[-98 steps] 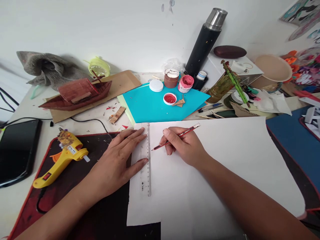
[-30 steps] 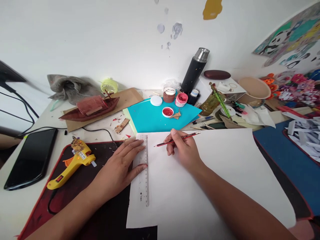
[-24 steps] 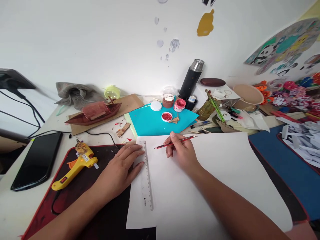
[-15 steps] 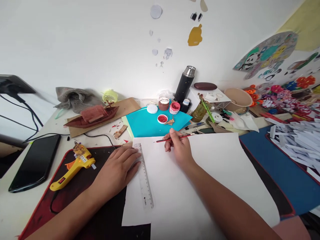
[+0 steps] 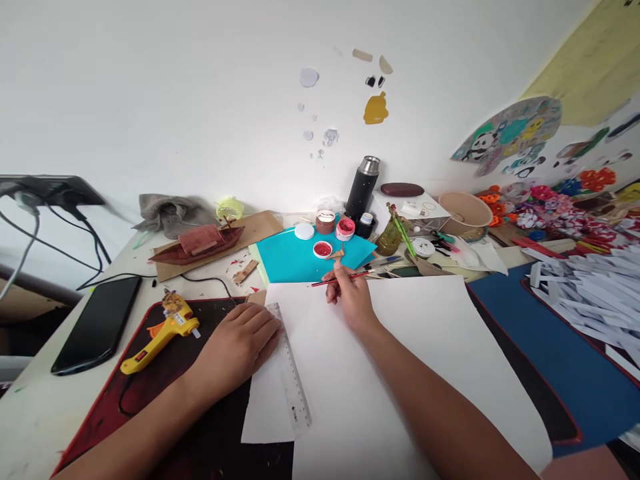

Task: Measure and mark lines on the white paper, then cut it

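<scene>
My right hand (image 5: 353,297) pinches a red-and-black pencil (image 5: 345,278) above the far edge of a large white paper sheet (image 5: 400,373). The pencil lies almost level, its tip pointing left. My left hand (image 5: 243,343) rests palm down with its fingers flat, reaching onto a clear plastic ruler (image 5: 291,380). That ruler lies lengthwise on the left part of the sheet, its top end slanting away from me. Left of this hand a yellow hot glue gun (image 5: 163,337) lies on a dark mat with a red edge (image 5: 215,440).
Behind the sheet are blue paper (image 5: 285,257), paint pots (image 5: 345,229), and a black thermos (image 5: 363,187). A reddish model boat (image 5: 200,243) stands at back left, near a black phone (image 5: 97,327). Folded white paper strips (image 5: 590,280) are piled at right, near a beige bowl (image 5: 465,210).
The camera view has tilted up and turned slightly left. My left fingers have drawn closer together on the ruler, whose lower end is slightly further right. My right hand still holds the pencil.
</scene>
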The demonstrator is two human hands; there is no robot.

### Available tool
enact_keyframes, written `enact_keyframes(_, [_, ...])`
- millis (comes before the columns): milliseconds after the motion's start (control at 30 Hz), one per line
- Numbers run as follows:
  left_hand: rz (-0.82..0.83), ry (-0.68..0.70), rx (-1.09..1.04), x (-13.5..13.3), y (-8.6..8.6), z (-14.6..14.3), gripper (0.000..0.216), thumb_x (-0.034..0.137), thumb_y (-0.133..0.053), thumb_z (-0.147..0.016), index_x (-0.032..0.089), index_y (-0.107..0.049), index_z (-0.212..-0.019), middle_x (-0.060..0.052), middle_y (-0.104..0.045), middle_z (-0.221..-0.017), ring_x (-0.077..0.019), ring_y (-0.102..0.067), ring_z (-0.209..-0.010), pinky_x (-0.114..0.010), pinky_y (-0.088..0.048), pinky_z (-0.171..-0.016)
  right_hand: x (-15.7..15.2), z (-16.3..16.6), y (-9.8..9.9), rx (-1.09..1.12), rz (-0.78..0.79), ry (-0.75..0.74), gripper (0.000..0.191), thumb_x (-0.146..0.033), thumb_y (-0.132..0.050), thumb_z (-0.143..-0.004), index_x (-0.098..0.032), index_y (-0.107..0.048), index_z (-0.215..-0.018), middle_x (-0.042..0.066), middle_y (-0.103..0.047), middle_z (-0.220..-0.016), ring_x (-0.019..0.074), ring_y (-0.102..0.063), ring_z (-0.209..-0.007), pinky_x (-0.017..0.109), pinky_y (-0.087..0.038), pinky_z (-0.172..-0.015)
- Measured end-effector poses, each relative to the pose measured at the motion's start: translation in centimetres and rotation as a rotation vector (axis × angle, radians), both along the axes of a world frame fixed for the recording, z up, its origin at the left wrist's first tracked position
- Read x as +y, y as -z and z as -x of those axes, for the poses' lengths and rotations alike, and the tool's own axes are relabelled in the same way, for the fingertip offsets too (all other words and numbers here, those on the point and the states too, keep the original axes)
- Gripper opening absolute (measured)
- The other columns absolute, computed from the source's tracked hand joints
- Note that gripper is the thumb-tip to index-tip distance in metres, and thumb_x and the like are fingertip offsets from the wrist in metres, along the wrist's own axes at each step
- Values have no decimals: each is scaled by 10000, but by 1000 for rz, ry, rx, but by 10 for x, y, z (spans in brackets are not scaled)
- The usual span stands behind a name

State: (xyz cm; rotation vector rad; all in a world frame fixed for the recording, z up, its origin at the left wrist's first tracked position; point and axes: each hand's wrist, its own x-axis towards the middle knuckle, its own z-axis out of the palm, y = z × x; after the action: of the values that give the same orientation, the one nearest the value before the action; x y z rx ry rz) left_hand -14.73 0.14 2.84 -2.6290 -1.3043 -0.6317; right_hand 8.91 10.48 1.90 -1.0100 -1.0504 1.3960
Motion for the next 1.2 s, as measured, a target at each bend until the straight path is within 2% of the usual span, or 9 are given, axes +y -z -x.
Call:
enact_keyframes(367, [-79,46,23,2,-2,2,229,225,-523,-1115,189,-731,-1028,-34,-743,-932,-207,-685,-892,-378,-537,-864,2,-1,3,-4,-7,-11,634,-801,-773,-842,-184,-717,-705,-17,-583,-458,132,-547,-433,257,-383,-449])
enact_keyframes(667, [-81,125,47,-17,-10,-1,191,191,-577,-1089,180,-736,-984,-27,-709,-866,-202,-670,-850,-386,-555,-881,2,-2,3,-29,-5,-39,613,-783,-772,-861,-186,-742,-723,-13,-599,-468,132,-559,-450,258,-387,-474])
enact_keyframes(733, [-96,135,62,-21,-12,-2,176,192,-585,-1087,165,-742,-1011,-47,-744,-930,-217,-699,-919,-396,-570,-922,2,-2,3,-23,1,-41,613,-782,-778,-854,-186,-737,-720,-15,-597,-465,132,-558,-446,257,-385,-473])
enact_keyframes(900, [-129,135,86,-22,-9,0,197,198,-565,-1099,133,-750,-1120,-93,-800,-1243,-271,-731,-1179,-410,-587,-1006,1,-1,0,-5,23,-39,601,-768,-798,-843,-185,-724,-715,-18,-595,-472,132,-558,-448,257,-391,-470])
enact_keyframes(1033, [-101,154,86,-23,-8,-2,233,204,-544,-1111,132,-752,-1188,-85,-821,-1197,-242,-760,-1110,-386,-604,-969,0,-2,-1,-21,22,-44,608,-778,-775,-858,-187,-726,-720,-16,-593,-481,136,-564,-458,263,-390,-475])
enact_keyframes(1200, [-101,176,62,-32,-11,-14,271,190,-496,-1124,120,-755,-1162,-83,-821,-1097,-237,-752,-1035,-382,-593,-931,-2,-2,-1,-48,13,-61,611,-781,-756,-875,-188,-737,-728,-11,-601,-488,134,-560,-471,267,-393,-494])
